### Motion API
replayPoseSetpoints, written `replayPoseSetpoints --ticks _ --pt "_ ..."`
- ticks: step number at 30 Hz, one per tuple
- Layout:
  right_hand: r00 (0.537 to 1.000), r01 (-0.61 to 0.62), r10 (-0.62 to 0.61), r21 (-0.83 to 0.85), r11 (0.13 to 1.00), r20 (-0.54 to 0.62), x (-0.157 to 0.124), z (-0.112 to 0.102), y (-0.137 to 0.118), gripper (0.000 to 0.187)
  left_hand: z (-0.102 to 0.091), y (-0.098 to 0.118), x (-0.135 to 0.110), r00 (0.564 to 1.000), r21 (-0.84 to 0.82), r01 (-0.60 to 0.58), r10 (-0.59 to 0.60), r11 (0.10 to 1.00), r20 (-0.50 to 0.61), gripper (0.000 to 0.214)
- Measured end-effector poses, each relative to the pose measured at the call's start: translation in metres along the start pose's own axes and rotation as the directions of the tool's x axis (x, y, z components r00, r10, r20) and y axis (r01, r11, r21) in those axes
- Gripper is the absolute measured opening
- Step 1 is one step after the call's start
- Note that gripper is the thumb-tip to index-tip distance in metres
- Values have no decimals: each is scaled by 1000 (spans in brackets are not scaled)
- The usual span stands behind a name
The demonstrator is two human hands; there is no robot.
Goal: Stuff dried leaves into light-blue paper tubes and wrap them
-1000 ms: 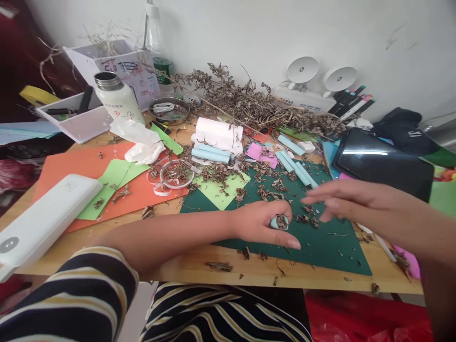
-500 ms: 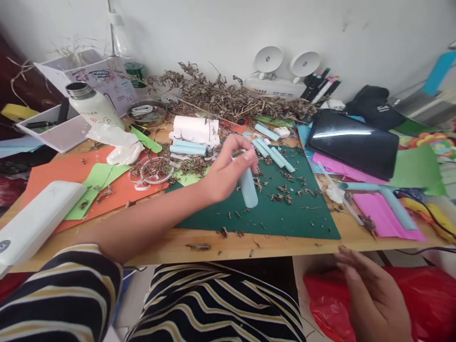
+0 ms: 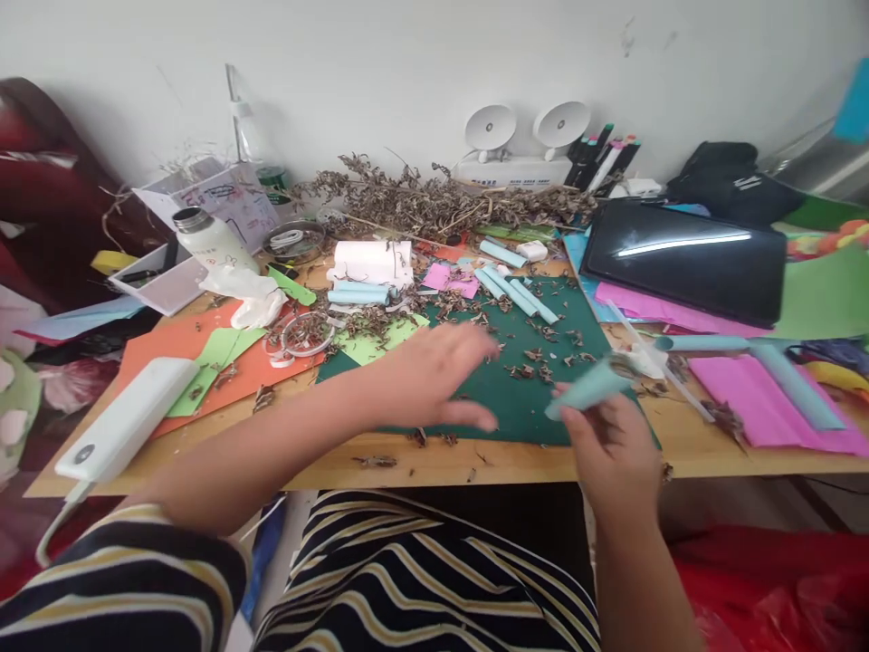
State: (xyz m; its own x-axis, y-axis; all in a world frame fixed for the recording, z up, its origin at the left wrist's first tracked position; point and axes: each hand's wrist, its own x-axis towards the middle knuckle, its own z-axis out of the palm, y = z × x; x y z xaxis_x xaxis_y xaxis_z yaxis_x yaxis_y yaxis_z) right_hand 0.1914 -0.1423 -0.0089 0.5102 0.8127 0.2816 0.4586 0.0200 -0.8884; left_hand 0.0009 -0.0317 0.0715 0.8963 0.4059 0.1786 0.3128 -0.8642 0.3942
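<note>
Blue tube (image 3: 589, 395) has gone from the left hand (image 3: 441, 376) to the right hand (image 3: 616, 453), and the right hand has come up to the front edge of the green mat (image 3: 522, 412); the tube is right of the middle of the frame, a bit below halfway, tilted up to the right; the right thumb and fingers hold it from below, but how hard they press I cannot tell; the left fingers are spread wide away from the thumb, and I see nothing in them.

It looks like rolled paper, so I think it is light; it is likely stiff the long way but soft to squeeze, so a gentle hold round its middle suits it; a hard pinch could squash it; its top end looks dark, too blurry to be sure why.

Farther off, dry leaf bits (image 3: 540, 356) lie on the mat and look crumbly; more blue tubes (image 3: 533, 301) lie past them, right of the middle; a heap of dry plants (image 3: 434, 201) is at the top middle, by the wall (image 3: 380, 72).
</note>
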Motion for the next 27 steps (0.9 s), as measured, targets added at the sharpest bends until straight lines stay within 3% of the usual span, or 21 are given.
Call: replayPoseSetpoints --ticks 1,3,4,6,9,12,14,16,17,19,23,27 --pt "999 -17 18 23 1000 -45 -5 -6 5 26 -1 -1 -15 980 124 27 -51 992 193 43" --pt "990 -7 13 46 999 -141 -14 -18 11 20 2 -1 -45 871 289 74 -203 954 448 27" --pt "985 3 6 50 999 -175 -18 -22 13 17 6 1 -58 832 343 88 -259 935 491 23" --pt "982 6 5 58 998 -188 -22 -27 15 15 14 3 -79 796 378 102 -303 920 524 12" --pt "999 -43 44 39 998 -24 -22 -20 17 18 18 3 -91 773 354 99 -296 930 561 13" --pt "987 -66 66 -8 998 148 -15 2 16 25 1 -4 -78 827 272 189 -302 944 474 11" --pt "973 -64 68 -21 998 222 -9 20 11 28 -17 -10 -58 911 74 280 -289 957 293 12" --pt "960 -56 57 -10 998 276 -5 35 7 31 -31 -18 -32 962 -279 265 -271 923 19 11" --pt "956 -49 47 1 999 290 -4 41 5 32 -34 -21 -18 946 -477 197 -293 857 -136 9" --pt "953 -33 28 12 999 302 -1 49 6 33 -33 -26 10 899 -721 54 -348 690 -266 9" --pt "960 -19 15 13 1000 280 2 51 12 32 -11 -24 50 931 -888 80 -353 452 -96 13" --pt "961 -27 16 35 999 277 4 51 9 29 9 -18 62 955 -927 51 -289 371 -63 17"
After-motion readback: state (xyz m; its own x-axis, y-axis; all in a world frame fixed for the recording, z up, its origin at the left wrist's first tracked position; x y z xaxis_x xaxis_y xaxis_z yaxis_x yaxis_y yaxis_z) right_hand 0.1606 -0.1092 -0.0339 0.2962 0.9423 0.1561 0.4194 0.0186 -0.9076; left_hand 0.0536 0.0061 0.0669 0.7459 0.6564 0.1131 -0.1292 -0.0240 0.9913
